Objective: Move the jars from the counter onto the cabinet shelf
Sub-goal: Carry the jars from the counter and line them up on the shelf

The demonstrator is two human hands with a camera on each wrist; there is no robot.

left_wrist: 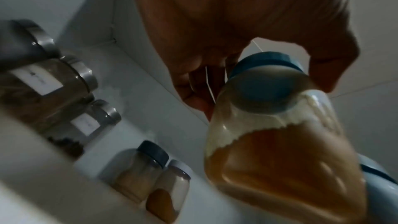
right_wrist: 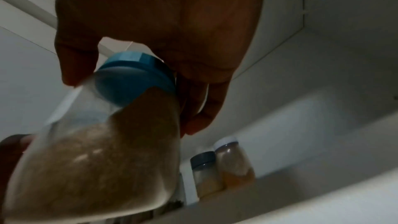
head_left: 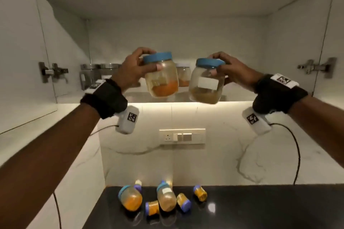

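Left hand [head_left: 134,69] is gripping the orange-powder jar [head_left: 162,78] under its lid; right hand [head_left: 230,71] is gripping the brown-powder jar [head_left: 205,87] likewise. Both are probably light, smooth-sided, possibly slippery.

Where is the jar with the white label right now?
In the head view, the labelled jar hangs right of centre, gripped by the right hand, beside the orange-filled jar.
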